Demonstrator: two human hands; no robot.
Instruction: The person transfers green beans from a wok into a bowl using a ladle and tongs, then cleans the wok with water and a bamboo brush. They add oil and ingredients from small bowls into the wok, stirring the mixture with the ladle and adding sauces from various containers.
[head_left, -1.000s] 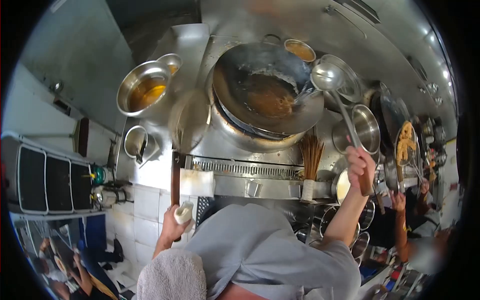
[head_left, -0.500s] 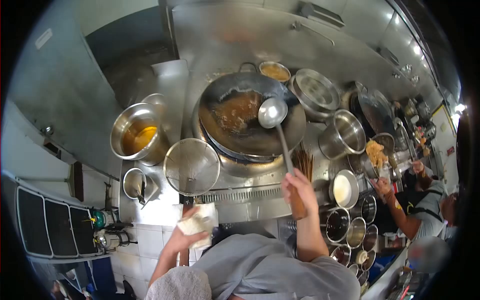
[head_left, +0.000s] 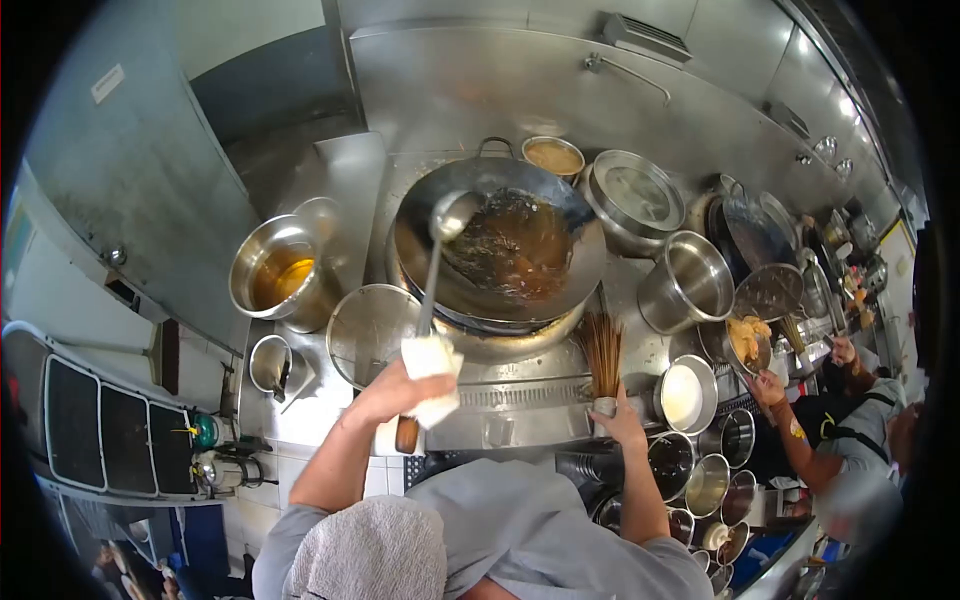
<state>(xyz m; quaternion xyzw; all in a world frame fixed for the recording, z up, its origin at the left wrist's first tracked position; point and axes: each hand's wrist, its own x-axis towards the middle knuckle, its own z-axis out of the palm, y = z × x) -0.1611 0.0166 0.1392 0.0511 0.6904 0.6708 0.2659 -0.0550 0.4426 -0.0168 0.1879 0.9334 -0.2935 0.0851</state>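
Observation:
My left hand (head_left: 390, 395) is closed round a folded white cloth (head_left: 432, 375) and the handle of a ladle (head_left: 430, 285), whose brown wooden end sticks out below the fist. The ladle's bowl is over the left part of a large dark wok (head_left: 430, 275) holding brown, rippling liquid. Right of the wok, my right hand (head_left: 623, 420) grips the base of a bamboo wok brush (head_left: 602, 355), its bristles pointing up. Partly behind the left hand and ladle, a round mesh strainer (head_left: 365, 335) lies on the counter.
A steel pot of yellow oil (head_left: 285, 275) and a small steel pot (head_left: 270, 365) stand left. A tall steel pot (head_left: 690, 285), a white-filled bowl (head_left: 685, 393) and several seasoning containers (head_left: 708, 485) are on the right. Beyond them, a co-worker's hand (head_left: 768, 390) is beside orange food (head_left: 745, 337).
The ladle has passed from my right hand to my left and swung left over the wok. My left hand has let go of the strainer handle. My right hand has taken the wok brush.

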